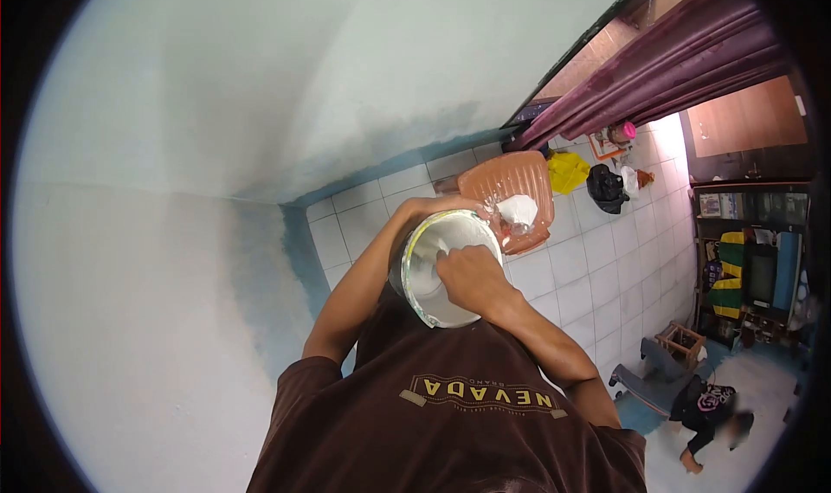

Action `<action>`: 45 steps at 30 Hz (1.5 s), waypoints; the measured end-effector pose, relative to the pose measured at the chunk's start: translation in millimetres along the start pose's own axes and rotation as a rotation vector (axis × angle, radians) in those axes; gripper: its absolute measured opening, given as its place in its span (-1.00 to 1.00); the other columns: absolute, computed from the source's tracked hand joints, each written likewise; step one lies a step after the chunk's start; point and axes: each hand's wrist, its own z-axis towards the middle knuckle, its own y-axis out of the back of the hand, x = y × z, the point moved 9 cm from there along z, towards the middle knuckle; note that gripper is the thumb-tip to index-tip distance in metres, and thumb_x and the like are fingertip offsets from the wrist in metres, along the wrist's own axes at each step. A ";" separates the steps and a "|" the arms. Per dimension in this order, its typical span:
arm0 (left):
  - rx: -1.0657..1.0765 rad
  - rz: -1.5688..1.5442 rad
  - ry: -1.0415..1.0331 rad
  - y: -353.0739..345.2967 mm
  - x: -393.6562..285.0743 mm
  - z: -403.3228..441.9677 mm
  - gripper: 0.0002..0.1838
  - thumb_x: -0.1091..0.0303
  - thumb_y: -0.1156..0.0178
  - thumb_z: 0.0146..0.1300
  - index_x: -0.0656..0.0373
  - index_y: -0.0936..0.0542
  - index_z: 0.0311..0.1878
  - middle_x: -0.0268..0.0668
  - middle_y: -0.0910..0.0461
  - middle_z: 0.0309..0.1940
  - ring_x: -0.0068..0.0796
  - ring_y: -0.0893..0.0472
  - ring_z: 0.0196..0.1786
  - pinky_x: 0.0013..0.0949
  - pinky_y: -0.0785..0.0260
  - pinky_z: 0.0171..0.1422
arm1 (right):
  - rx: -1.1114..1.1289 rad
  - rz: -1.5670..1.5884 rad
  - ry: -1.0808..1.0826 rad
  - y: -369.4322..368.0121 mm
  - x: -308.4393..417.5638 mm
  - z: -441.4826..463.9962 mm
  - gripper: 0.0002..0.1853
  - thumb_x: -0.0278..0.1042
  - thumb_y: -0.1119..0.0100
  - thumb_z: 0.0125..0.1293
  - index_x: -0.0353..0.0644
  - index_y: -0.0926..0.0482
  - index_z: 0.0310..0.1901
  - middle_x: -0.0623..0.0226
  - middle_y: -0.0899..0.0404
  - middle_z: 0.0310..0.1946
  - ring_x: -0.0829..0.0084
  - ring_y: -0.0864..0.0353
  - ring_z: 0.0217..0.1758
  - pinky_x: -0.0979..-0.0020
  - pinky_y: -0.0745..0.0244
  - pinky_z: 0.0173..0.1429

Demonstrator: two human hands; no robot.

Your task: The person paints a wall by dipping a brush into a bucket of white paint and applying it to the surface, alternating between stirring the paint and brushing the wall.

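A white bucket with pale residue inside is held against my body, its mouth facing up. My left hand reaches round the far side of the bucket and grips it; its fingers are partly hidden. Inside the bucket's mouth is my right hand, its fingers curled into a fist. Whatever that fist holds is hidden. Just beyond the bucket stands a brown-orange plastic chair, smeared with white. A white lump rests on it, near my left hand.
Painted walls with blue lower patches meet at a corner on the left. Yellow and black bags lie on the tiled floor. A purple curtain hangs ahead. Right are a cabinet, a wooden stool and a bent-over person.
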 end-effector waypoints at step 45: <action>-0.163 0.149 0.035 18.3 29.6 -10.6 -0.49 0.10 0.11 0.62 0.18 -0.44 0.45 -0.31 -0.41 0.47 -0.45 -0.31 0.53 -0.35 -0.05 0.65 | 0.043 0.097 0.086 0.9 5.3 -2.2 -0.89 -0.47 -0.23 0.09 -0.28 -0.71 -0.38 -0.03 -0.67 -0.46 0.02 -0.74 -0.33 0.08 -0.60 -0.21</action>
